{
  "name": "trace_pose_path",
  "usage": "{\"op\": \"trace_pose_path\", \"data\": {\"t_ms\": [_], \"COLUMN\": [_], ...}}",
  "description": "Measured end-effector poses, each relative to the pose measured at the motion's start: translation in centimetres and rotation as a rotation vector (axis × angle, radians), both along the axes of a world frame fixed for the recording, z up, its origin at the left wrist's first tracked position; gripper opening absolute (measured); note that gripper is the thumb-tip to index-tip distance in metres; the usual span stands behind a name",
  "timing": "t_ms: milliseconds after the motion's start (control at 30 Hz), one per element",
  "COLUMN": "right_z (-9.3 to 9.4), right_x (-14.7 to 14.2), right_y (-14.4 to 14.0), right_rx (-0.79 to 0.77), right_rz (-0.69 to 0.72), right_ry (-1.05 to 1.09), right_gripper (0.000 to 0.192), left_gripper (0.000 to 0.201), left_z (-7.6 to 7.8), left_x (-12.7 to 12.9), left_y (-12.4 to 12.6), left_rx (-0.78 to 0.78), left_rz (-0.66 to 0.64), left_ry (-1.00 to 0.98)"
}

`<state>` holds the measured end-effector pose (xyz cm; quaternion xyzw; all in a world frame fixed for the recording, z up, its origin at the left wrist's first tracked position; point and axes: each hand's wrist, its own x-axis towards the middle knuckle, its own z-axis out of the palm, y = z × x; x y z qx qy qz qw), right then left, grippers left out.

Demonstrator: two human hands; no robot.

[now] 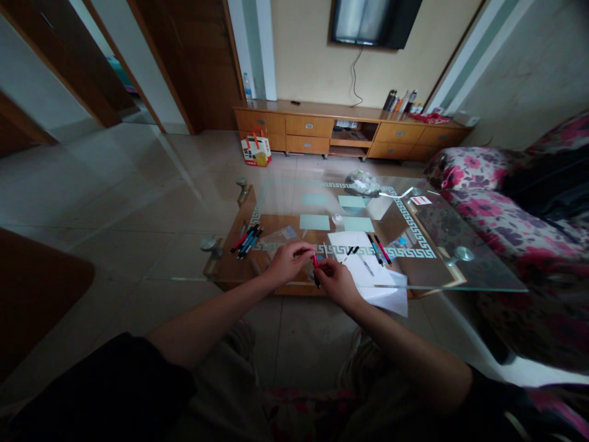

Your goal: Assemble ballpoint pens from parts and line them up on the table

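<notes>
Both hands, left hand [289,260] and right hand [338,282], pinched a red pen [315,268] standing nearly upright, dark tip down, at the glass table's [464,270] near edge.

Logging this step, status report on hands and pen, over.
Both hands, left hand and right hand, grip red pen. Over glass table. White paper alongside.

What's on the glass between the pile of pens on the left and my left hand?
A clear plastic bag lies there, between the pen pile and the left hand, in the head view.

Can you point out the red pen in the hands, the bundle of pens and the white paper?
Red pen [315,260], head view, barrel.
Bundle of pens [246,240], head view, middle.
White paper sheet [356,264], head view, bare centre.
</notes>
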<state>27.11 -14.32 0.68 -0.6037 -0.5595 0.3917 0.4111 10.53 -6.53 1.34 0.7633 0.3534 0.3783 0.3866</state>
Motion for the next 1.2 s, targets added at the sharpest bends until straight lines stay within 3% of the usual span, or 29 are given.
{"op": "trace_pose_path", "data": {"t_ms": [367,600,800,933,1067,1200], "right_z": [0.3,0.8,1.1,1.2,1.5,1.8], "right_x": [0.0,0.0,0.2,1.2,1.7,1.2], "right_y": [-0.1,-0.1,0.0,-0.1,-0.7,-1.2], "right_rx": [0.029,0.09,0.106,0.1,0.048,-0.02], "right_rz": [-0.011,-0.009,0.01,-0.002,0.106,0.198], "right_ry": [-0.02,0.031,-0.016,-0.332,-0.776,-0.946], "right_gripper": [0.021,0.022,0.019,0.026,0.025,0.022], "left_gripper": [0.022,0.034,0.02,0.02,0.021,0.021], "left_z": [0.1,0.0,-0.2,-0.5,-0.6,-0.5], "left_x": [0.1,0.2,0.3,0.3,0.2,0.2], "left_y": [-0.3,-0.6,-0.7,-0.6,-0.4,-0.4], "left_rx": [0.061,-0.091,-0.086,-0.091,-0.112,-0.119], "left_rz": [-0.065,-0.142,-0.144,-0.087,-0.072,-0.069], "left_ry": [-0.033,-0.126,-0.079,-0.074,-0.096,-0.105]}}
